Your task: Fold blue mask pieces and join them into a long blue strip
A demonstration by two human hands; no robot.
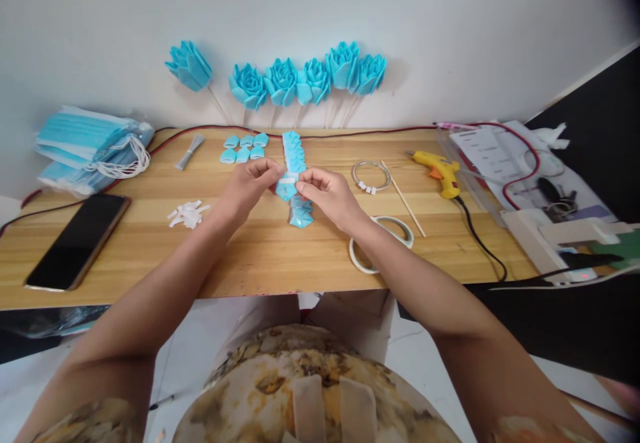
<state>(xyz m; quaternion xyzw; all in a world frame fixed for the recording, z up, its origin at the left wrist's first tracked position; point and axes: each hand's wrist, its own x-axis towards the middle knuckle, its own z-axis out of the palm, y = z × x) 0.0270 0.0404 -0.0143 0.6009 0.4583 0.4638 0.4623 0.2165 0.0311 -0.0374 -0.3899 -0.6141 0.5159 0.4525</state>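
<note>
Left hand [253, 184] and right hand [329, 195] pinch a folded blue piece [287, 192] between fingertips.

Petal piece [287, 193] light blue, strip [287, 180] white; glue gun [451, 182] yellow, trigger [435, 173] orange; tabletop [250, 250] tan, wood-grained.

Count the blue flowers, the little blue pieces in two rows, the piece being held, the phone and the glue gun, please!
Blue flowers: 6
Little pieces in rows: 6
Held blue piece: 1
Phone: 1
Glue gun: 1
Total: 15
</note>
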